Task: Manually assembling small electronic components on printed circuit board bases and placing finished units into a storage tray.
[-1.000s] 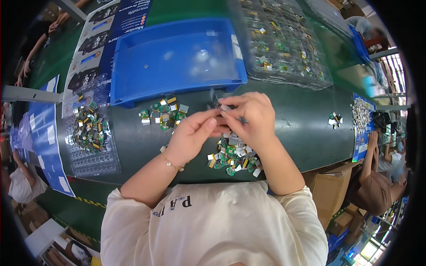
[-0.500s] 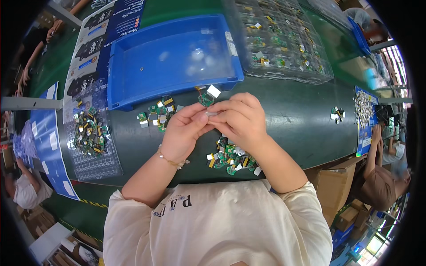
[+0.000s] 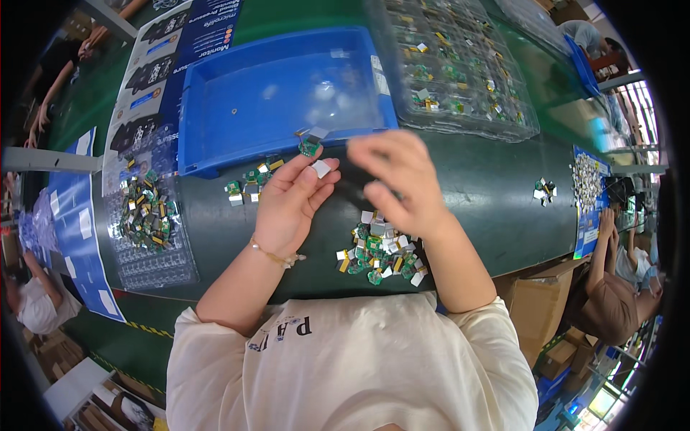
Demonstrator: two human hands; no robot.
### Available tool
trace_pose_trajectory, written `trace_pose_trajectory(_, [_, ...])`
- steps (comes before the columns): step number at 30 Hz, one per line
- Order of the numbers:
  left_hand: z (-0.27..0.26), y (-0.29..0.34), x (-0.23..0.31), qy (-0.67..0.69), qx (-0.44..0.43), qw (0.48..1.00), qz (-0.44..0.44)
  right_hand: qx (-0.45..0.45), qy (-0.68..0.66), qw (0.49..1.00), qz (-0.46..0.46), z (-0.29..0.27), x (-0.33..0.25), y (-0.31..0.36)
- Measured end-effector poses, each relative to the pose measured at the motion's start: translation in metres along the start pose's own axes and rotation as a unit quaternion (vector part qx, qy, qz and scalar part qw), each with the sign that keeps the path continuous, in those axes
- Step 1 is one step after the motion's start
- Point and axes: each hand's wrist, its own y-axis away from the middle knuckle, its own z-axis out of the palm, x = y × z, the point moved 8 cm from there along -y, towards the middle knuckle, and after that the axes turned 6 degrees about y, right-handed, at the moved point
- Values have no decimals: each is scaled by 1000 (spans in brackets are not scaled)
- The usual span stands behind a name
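My left hand [image 3: 291,194] is closed on a small green circuit board [image 3: 309,148], which stands up beyond its fingertips with a grey-white square piece attached. A white square piece [image 3: 321,169] also shows at the thumb and fingers of that hand. To its right, my right hand [image 3: 402,179] is raised and blurred by motion, its thumb and fingers apart; I see nothing clearly held in it. Below that hand, a pile of small circuit boards [image 3: 381,248] with white and yellow parts lies on the dark table. Another small pile of boards [image 3: 251,183] sits partly behind my left hand.
A blue plastic bin [image 3: 251,108] stands ahead. Clear plastic trays [image 3: 460,93] with boards are at the far right. More boards lie on a clear tray [image 3: 154,269] at left. A small cluster of boards [image 3: 545,191] lies right. Other people work at both sides.
My hands, together before, are now apart: the right has moved up and away from the left. The board in my left hand has shifted left. More white pieces show atop the pile below my right hand.
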Motion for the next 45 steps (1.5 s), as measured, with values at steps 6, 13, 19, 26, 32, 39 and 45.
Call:
trace_pose_trajectory(6, [5, 2, -3, -61, -29, 998, 19, -6, 213, 968, 131, 3, 14, -2])
trace_pose_trajectory(13, [18, 6, -11, -194, -87, 975, 57, -14, -67, 968, 241, 14, 26, 14])
trace_pose_trajectory(19, [24, 4, -14, -224, -89, 969, 45, 1, -22, 992, 125, 14, 6, 9])
trace_pose_trajectory(26, [19, 5, -12, -241, -73, 967, 33, 2, -50, 992, 113, 14, 3, 7])
trace_pose_trajectory(32, [10, 4, -14, -173, -52, 984, -4, -8, -87, 987, 137, 10, 18, 10])
trace_pose_trajectory(39, [6, 4, -16, -93, -36, 995, -29, -67, -295, 886, 351, 28, 37, 28])
trace_pose_trajectory(45, [10, 4, -12, -113, -57, 992, -1, -66, -448, 798, 397, 43, 40, 37])
